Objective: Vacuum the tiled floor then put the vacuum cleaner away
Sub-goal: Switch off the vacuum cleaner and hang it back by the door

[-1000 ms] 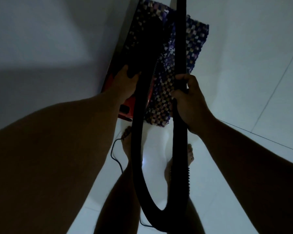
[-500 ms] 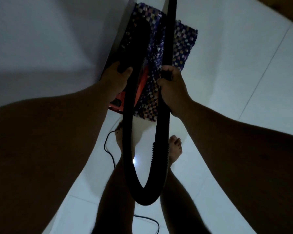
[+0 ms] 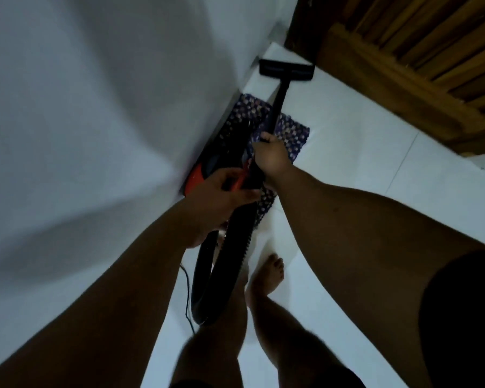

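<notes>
Vacuuming looks finished: right hand [image 3: 272, 158] grips the wand [image 3: 277, 107], left hand [image 3: 224, 191] clasps the hose [image 3: 235, 247], stowing the red vacuum cleaner [image 3: 205, 175] against the wall.

The vacuum cleaner [image 3: 207, 170] has a red and black body and stands on the far left, just beside the white wall, partly on a patterned mat. Its black ribbed hose [image 3: 230, 264] hangs down in a loop near the legs. The thin black wand [image 3: 279, 100] reaches far, and the flat floor head [image 3: 286, 69] seems to rest on the pale tiled floor [image 3: 347, 169].
</notes>
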